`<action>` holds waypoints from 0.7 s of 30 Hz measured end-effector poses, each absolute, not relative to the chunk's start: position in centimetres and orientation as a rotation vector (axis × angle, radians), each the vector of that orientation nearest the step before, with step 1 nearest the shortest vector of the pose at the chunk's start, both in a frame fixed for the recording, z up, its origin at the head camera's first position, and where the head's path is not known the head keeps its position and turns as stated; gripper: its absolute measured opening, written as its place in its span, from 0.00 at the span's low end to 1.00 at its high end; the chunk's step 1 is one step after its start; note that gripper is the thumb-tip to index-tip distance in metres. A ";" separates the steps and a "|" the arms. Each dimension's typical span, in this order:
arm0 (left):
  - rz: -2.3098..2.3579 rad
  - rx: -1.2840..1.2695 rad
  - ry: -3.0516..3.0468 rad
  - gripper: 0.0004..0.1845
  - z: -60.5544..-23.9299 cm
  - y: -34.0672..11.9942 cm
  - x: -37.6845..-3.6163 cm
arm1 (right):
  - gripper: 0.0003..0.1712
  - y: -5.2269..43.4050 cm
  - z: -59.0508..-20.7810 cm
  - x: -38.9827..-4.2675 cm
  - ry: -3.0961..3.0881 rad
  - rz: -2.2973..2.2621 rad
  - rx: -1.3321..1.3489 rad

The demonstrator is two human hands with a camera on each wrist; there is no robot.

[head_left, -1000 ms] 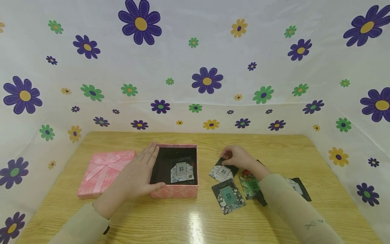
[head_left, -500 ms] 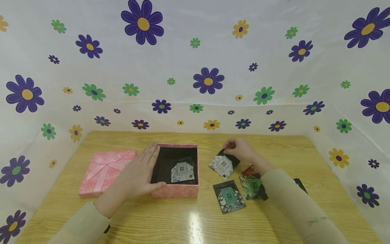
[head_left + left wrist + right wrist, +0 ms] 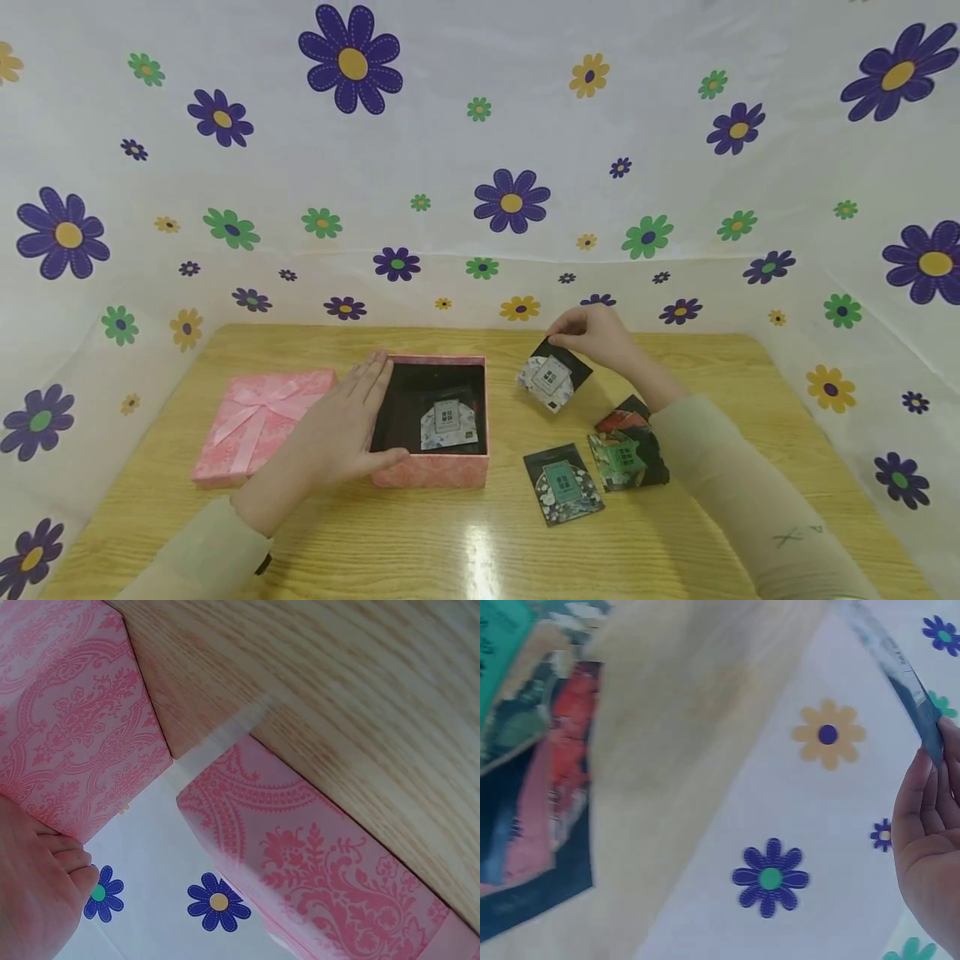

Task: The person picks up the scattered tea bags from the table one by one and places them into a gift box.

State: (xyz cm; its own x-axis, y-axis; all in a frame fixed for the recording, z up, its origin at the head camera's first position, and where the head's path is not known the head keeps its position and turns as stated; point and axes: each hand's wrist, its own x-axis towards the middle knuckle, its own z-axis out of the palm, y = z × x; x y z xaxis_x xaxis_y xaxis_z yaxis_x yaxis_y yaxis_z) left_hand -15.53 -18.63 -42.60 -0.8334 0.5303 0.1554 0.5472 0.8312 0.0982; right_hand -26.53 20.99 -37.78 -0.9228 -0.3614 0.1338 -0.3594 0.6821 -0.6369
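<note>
My right hand (image 3: 600, 337) pinches a black sachet with a white floral front (image 3: 551, 375) by its top corner, holding it up over the table. In the right wrist view the same sachet (image 3: 904, 679) appears edge-on between thumb and fingers. My left hand (image 3: 337, 425) lies with straight fingers along the left wall of an open pink box (image 3: 431, 472), thumb at its near rim. Inside the box, on its black interior, lies another white floral sachet (image 3: 448, 423). The left wrist view shows the fingers (image 3: 67, 859) against the patterned box wall (image 3: 82, 720).
Left of the box rests its pink lid (image 3: 258, 417) with a ribbon bow, partly behind my left arm. A green-labelled sachet (image 3: 564, 485) lies right of the box. Beside it several overlapping sachets (image 3: 626, 454) sit near my right forearm. Flowered white cloth (image 3: 420, 167) walls the table's back and sides.
My right hand has raised the white floral sachet up off the table, moving slightly away from me. The left hand has stayed against the box.
</note>
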 end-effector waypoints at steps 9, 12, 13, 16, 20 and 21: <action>-0.199 -0.850 -2.888 0.62 -42.7 -18.6 -15.6 | 0.07 19.9 -34.3 -26.6 2.918 -1.105 -0.582; -0.204 -0.847 -2.887 0.62 -42.7 -18.5 -15.6 | 0.08 19.2 -33.2 -26.6 2.915 -1.143 -0.606; -0.206 -0.846 -2.887 0.62 -42.7 -18.5 -15.6 | 0.07 19.0 -32.8 -26.5 2.911 -1.163 -0.620; -0.211 -0.843 -2.888 0.62 -42.7 -18.5 -15.5 | 0.07 18.0 -32.1 -26.2 2.872 -1.240 -0.646; -0.211 -0.842 -2.887 0.62 -42.6 -18.5 -15.5 | 0.06 16.3 -31.6 -25.9 2.782 -1.372 -0.662; -0.211 -0.843 -2.886 0.61 -42.7 -18.5 -15.5 | 0.06 15.9 -31.6 -25.9 2.759 -1.399 -0.669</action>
State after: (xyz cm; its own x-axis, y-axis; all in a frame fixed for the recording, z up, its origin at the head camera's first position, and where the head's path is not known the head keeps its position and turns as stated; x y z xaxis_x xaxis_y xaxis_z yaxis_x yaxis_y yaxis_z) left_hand -15.53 -18.53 -42.65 -0.8361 0.5244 0.1610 0.5422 0.8345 0.0979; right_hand -25.87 15.86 -31.63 -0.9104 -0.3582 0.2072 -0.3787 0.5197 -0.7658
